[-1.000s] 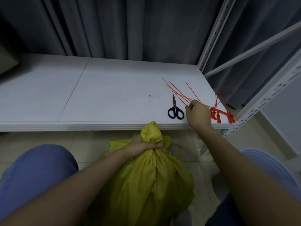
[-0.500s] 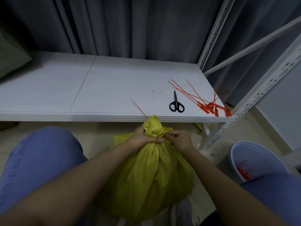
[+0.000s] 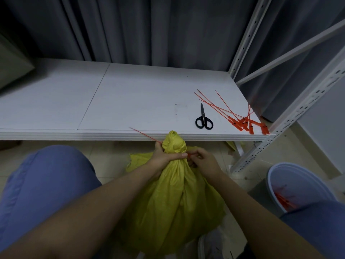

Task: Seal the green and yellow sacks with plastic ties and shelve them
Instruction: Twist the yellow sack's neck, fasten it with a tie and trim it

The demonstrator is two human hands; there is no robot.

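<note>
Head view: the yellow sack (image 3: pixel 175 199) sits on the floor (image 3: pixel 112 152). The left hand (image 3: pixel 164 157) squeezes its bunched neck. The right hand (image 3: pixel 203 163) has come back from the shelf (image 3: pixel 130 101) and now pinches a red tie (image 3: pixel 143 135) against that neck, so tying can start. Farther off, scissors (image 3: pixel 204 118) and spare ties (image 3: pixel 242 122) lie there.

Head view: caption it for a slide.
Left hand grips yellow sack by its neck; right hand pinches an orange tie there.
</note>
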